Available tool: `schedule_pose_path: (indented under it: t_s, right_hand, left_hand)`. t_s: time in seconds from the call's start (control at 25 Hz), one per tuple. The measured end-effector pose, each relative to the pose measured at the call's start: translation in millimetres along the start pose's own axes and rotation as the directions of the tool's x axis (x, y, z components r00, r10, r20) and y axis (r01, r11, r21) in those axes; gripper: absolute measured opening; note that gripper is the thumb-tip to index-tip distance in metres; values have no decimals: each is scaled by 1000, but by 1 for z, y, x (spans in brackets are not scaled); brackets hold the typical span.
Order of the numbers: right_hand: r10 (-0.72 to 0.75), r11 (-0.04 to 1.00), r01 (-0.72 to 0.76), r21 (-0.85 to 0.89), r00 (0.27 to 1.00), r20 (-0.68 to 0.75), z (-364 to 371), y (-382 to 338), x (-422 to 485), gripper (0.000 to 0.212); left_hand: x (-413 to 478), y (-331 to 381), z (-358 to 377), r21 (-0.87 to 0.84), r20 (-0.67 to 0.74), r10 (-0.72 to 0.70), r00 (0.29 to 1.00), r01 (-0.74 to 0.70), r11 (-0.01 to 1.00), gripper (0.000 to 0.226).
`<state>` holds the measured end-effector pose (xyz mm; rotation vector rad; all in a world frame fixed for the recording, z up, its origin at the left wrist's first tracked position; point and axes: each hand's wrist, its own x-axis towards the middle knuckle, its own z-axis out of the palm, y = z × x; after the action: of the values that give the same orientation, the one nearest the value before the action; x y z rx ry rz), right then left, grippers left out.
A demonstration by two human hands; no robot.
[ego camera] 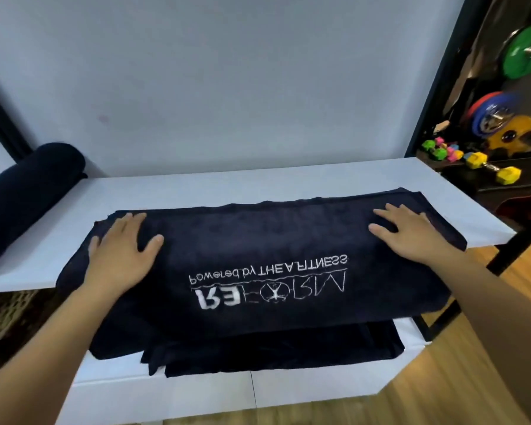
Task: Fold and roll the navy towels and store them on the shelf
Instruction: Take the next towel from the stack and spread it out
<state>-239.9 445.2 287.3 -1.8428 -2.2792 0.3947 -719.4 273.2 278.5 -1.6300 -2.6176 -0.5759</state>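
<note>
**Q:** Fig. 1, head view. Hands, qty?
**A:** 2: left hand (pixel 121 256), right hand (pixel 411 237).
**Q:** Navy towels?
**A:** 1 spread towel (pixel 258 240), centre. 1 rolled towel (pixel 28 191), mid left. Dark stack (pixel 273 348), lower centre: no. of pcs can't be told.
**Q:** White boards?
**A:** 2: upper board (pixel 196 185), lower board (pixel 166 384).
**Q:** Right edge?
**A:** 1 green plate (pixel 528 53), 1 blue-red plate (pixel 491 113), 1 yellow dumbbell (pixel 491 168). Small coloured wts too blurred to count.

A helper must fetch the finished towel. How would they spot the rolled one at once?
Find the white shelf against the pale wall. At its left end lies the rolled towel, a thick navy cylinder. Unlike the flat lettered towel mid-shelf, it shows no print.
</note>
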Motion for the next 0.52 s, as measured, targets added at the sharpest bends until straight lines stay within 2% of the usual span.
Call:
schedule_pose_path:
  t_s: [0.04, 0.16, 0.32, 0.52]
  right_hand:
    - [1, 997, 2, -80, 999, 34, 5, 0, 2, 59]
    - [57, 974, -34, -224, 994, 97, 12, 4, 17, 62]
    - [88, 961, -52, -270, 988, 124, 9, 7, 46, 61]
    - [117, 955, -78, -286, 986, 121, 8, 5, 94, 59]
  left_hand:
    - [-5, 4, 6, 84, 39, 25, 999, -28, 996, 60]
    - [5, 3, 19, 226, 236, -19, 972, -36, 973, 63]
    - [49, 8, 13, 205, 341, -29, 940, -44, 978, 65]
    - [99, 11, 26, 182, 346, -23, 938, -43, 982, 66]
